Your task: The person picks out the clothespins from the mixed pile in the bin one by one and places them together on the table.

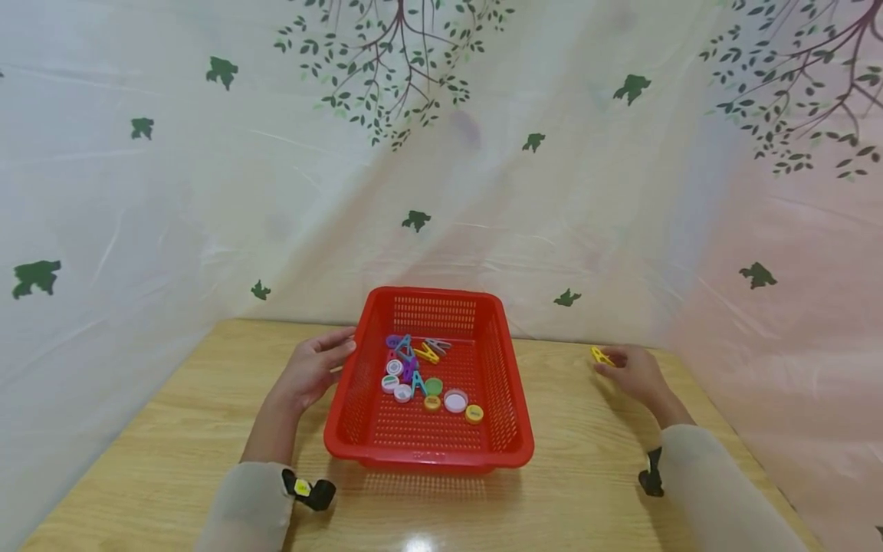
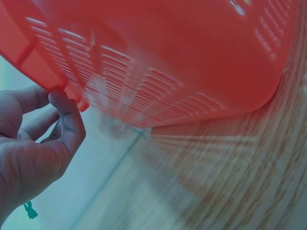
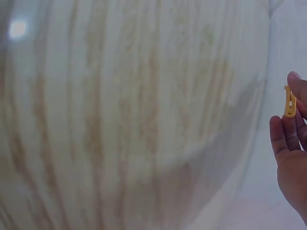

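Observation:
A red slotted basket [image 1: 510,399] stands on the wooden table [image 1: 172,429] with several coloured clothes pegs [image 1: 417,354] and bottle caps [image 1: 455,400] inside. My left hand [image 1: 319,366] rests against the basket's left rim [image 2: 57,81], fingers lightly curled at the edge. Far to the right, my right hand [image 1: 631,370] pinches a small yellow peg [image 1: 601,356] just above the table; the right wrist view shows the yellow peg [image 3: 289,101] at the fingertips [image 3: 280,134].
A leaf-printed plastic sheet [image 1: 441,153] walls in the table at the back and both sides. Bare wood lies left, right and in front of the basket.

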A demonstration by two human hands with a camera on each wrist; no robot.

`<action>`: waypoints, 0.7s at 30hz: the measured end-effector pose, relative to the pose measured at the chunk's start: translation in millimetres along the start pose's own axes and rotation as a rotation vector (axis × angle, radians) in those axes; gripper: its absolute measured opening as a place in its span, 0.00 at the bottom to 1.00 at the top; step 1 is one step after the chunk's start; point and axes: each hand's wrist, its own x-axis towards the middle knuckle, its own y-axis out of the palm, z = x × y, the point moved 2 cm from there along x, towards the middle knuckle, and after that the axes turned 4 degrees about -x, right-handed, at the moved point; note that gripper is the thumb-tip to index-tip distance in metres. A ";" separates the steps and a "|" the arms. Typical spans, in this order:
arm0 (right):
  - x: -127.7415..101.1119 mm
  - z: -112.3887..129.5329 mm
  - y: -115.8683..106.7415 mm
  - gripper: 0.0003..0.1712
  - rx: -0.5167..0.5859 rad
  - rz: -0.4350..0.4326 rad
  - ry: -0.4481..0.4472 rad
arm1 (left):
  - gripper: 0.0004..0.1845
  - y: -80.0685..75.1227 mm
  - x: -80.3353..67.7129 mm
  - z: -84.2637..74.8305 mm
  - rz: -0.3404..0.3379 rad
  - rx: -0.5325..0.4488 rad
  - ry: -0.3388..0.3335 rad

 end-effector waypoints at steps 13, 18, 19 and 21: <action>-19.2 -32.3 3.3 0.29 0.008 -0.032 0.141 | 0.29 0.2 0.9 -0.4 0.009 -0.003 0.005; -21.3 -40.0 -0.3 0.30 -0.016 -0.037 0.157 | 0.28 0.0 0.7 -0.5 0.005 0.001 0.004; -21.8 -41.4 -1.4 0.30 -0.022 -0.035 0.158 | 0.28 0.1 0.7 -0.4 0.002 0.000 0.002; -22.9 -44.4 -3.3 0.30 -0.032 -0.037 0.159 | 0.28 0.3 1.0 -0.1 0.001 -0.001 0.001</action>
